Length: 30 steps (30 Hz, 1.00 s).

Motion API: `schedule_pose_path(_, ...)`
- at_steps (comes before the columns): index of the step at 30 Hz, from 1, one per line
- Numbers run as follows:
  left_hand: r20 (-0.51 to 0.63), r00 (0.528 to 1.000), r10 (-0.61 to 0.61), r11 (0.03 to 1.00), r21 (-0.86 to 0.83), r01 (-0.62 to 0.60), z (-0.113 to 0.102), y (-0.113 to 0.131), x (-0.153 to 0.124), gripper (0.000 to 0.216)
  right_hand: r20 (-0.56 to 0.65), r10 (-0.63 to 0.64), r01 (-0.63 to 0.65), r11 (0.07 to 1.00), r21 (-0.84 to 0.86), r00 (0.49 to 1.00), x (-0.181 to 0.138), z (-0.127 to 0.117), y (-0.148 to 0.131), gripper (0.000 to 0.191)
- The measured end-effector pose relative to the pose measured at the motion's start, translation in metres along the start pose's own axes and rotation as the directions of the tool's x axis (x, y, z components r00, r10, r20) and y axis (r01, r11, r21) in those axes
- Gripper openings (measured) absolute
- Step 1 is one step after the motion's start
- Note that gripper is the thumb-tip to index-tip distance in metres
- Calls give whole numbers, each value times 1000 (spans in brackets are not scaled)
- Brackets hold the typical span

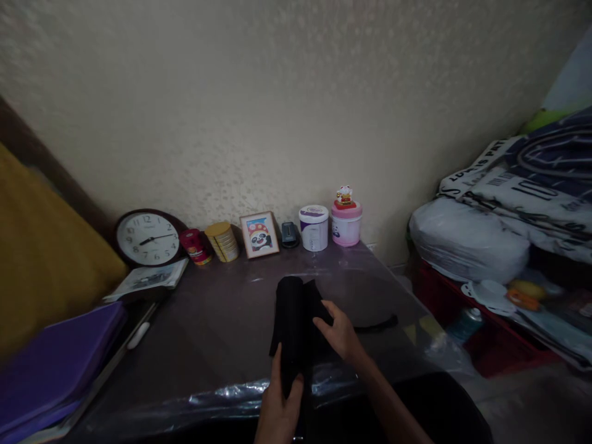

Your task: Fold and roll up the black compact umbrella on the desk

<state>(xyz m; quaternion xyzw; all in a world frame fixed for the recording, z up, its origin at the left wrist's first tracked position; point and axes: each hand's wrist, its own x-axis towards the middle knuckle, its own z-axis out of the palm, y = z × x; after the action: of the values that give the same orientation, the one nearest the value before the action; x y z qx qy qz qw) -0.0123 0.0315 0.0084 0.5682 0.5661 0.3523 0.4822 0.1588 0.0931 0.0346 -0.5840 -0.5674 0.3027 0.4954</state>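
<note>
A black rolled cloth bundle (292, 314) lies lengthwise on the table in front of me, with a loose flap spread at its right side. My left hand (281, 398) grips its near end, thumb on the right and fingers on the left. My right hand (340, 330) pinches the edge of the flap between thumb and forefinger. A thin black strap (382, 323) trails over the table to the right of that hand. The cloth is too dark to show what, if anything, is rolled inside.
Along the wall stand a clock (148, 238), a red can (196, 246), a yellow container (222, 241), a panda picture frame (259, 235), a white tub (314, 228) and a pink-lidded tub (346, 225). Purple folders (60, 364) lie left; bagged bedding (467, 234) is right.
</note>
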Motion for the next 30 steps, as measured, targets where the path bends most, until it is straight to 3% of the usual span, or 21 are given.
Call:
schedule_pose_path(5, 9, 999, -33, 999, -12, 34, -2, -5, 2, 63, 34, -16, 16, 1000, -4, 999, 8, 23, -26, 32)
schedule_pose_path(10, -35, 999, -15, 999, -37, 13, 0, -8, 3, 60, 67, -10, 23, 982, -188, 998, 9, 50, -35, 39)
schedule_pose_path(14, 6, 1000, -19, 1000, -11, 19, -1, -11, 4, 60, 142, -22, 67, 946, -317, 990, 4, 65, -41, 38)
schedule_pose_path(22, 71, 997, -33, 999, -3, 34, -4, -17, 7, 63, 229, -88, 193, 851, -489, 969, -8, 72, -47, 28)
schedule_pose_path(30, 2, 997, -71, 997, 43, 71, -1, -14, 4, 71, 356, -80, 264, 821, -507, 931, -18, 74, -52, 18)
